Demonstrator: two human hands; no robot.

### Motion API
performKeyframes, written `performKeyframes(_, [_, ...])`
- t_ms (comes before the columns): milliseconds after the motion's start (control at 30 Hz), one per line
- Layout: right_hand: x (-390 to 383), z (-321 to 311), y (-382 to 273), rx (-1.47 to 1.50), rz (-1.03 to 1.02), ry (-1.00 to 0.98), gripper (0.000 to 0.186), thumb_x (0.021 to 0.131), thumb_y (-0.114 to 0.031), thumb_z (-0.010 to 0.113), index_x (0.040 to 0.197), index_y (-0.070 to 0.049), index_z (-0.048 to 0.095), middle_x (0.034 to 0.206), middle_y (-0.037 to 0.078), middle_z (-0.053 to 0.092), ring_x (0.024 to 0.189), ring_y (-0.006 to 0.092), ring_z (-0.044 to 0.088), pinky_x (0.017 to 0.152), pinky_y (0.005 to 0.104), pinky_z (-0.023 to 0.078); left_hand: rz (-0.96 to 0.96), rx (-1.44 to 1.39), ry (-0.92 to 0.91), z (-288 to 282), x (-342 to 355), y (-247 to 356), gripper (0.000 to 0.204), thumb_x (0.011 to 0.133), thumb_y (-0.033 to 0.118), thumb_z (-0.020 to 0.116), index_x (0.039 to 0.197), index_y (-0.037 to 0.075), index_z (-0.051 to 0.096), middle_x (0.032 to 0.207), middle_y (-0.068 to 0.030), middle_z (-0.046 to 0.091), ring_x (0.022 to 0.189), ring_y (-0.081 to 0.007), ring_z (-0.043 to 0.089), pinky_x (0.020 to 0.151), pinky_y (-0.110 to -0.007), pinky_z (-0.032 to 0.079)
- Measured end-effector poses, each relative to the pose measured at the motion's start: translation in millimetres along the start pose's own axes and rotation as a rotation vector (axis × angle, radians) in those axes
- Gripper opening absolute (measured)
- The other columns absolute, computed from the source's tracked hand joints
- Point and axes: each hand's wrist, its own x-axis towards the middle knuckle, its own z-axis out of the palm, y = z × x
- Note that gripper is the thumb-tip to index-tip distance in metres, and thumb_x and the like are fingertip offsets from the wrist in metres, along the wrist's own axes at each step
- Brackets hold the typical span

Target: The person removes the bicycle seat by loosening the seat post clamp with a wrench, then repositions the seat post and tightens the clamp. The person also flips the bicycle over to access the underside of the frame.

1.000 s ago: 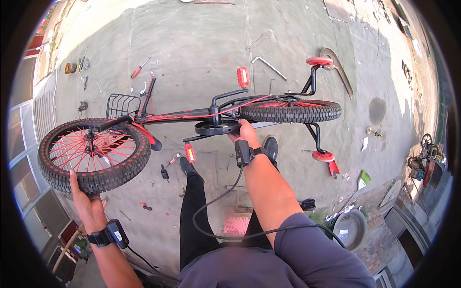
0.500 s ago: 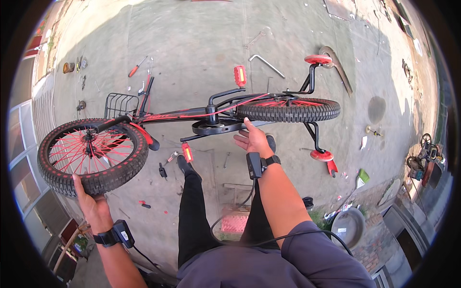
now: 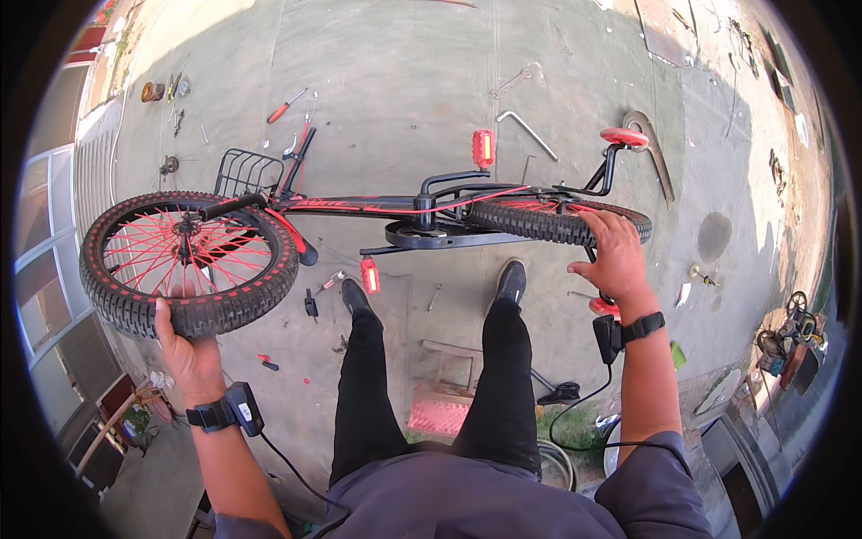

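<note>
A child's bicycle point(image 3: 355, 207), black with red trim, lies across the view in front of me. Its front wheel point(image 3: 117, 308), with red spokes, is at the left, and my left hand point(image 3: 191, 359) grips the tyre from the near side, thumb on the tread and fingers partly hidden behind the rim. At the right, my right hand point(image 3: 618, 260) reaches the rear wheel point(image 3: 530, 222); its fingers spread over the tyre while the thumb stands apart. One red training wheel point(image 3: 624, 137) shows beyond the rear wheel. Another training wheel point(image 3: 604, 308) is partly covered by my right wrist.
On the concrete floor point(image 3: 386, 99) lie a red-handled screwdriver point(image 3: 280, 112), an L-shaped bar point(image 3: 528, 135) and a wrench point(image 3: 512, 83). A wire basket point(image 3: 241, 172) sits by the handlebar. My shoes point(image 3: 510, 280) stand below the frame. A pink patterned block point(image 3: 440, 410) lies behind them.
My right hand has moved right, from beside the chain guard to the rear tyre. The front wheel has shifted slightly up in view, with my left hand still on it.
</note>
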Motion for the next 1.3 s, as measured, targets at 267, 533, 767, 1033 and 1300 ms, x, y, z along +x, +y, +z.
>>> performKeyframes(267, [31.8, 43.0, 22.6, -0.046, 0.092, -0.354, 0.075, 0.061, -0.023, 0.092, 0.129, -0.01, 0.062, 0.118, 0.012, 0.066, 0.115, 0.0336, 0.062, 0.099, 0.0439, 0.05, 0.042, -0.002, 0.026, 10.7, -2.9, -0.7, 0.018, 0.097, 0.024, 0.071, 0.106, 0.011, 0.063, 0.103, -0.0081, 0.069, 0.101, -0.0247, 0.068, 0.095, -0.045, 0.055])
performKeyframes(533, [25.8, 52.8, 23.8, -0.078, 0.087, -0.345, 0.056, 0.066, -0.02, 0.088, 0.116, -0.006, 0.065, 0.117, 0.014, 0.064, 0.117, 0.0336, 0.06, 0.099, 0.0451, 0.05, 0.052, -0.034, 0.147, 22.3, 6.7, 27.0, 0.02, 0.097, 0.027, 0.07, 0.101, 0.01, 0.061, 0.095, -0.0087, 0.068, 0.089, -0.0249, 0.067, 0.087, -0.044, 0.058])
performKeyframes(767, [10.6, 57.1, 22.5, -0.044, 0.142, -0.336, 0.061, 0.067, -0.021, 0.089, 0.12, -0.006, 0.064, 0.12, 0.014, 0.064, 0.116, 0.0341, 0.06, 0.1, 0.0443, 0.05, -0.009, -0.22, 0.145, 41.0, 29.4, 58.2, 0.027, 0.097, 0.03, 0.069, 0.105, 0.006, 0.06, 0.091, -0.0086, 0.067, 0.084, -0.0244, 0.066, 0.085, -0.047, 0.058])
performKeyframes(1033, [23.7, 67.5, 28.2, -0.133, 0.186, -0.205, 0.062, 0.069, -0.019, 0.089, 0.125, -0.008, 0.064, 0.119, 0.013, 0.064, 0.117, 0.0342, 0.06, 0.101, 0.0449, 0.049, 0.021, -0.062, 0.024, 87.9, 48.6, 33.2, 0.033, 0.094, 0.04, 0.075, 0.091, 0.01, 0.06, 0.084, -0.0074, 0.067, 0.076, -0.0245, 0.067, 0.082, -0.046, 0.059])
performKeyframes(1300, [24.8, 62.1, 22.3, -0.111, 0.203, -0.178, 0.065, 0.069, -0.019, 0.089, 0.128, -0.008, 0.062, 0.126, 0.012, 0.064, 0.122, 0.0329, 0.058, 0.106, 0.0443, 0.045, 0.009, -0.1, 0.048, 88.7, 49.2, 18.7, 0.031, 0.096, 0.037, 0.073, 0.108, 0.011, 0.059, 0.102, -0.0054, 0.065, 0.094, -0.0226, 0.065, 0.09, -0.046, 0.055])
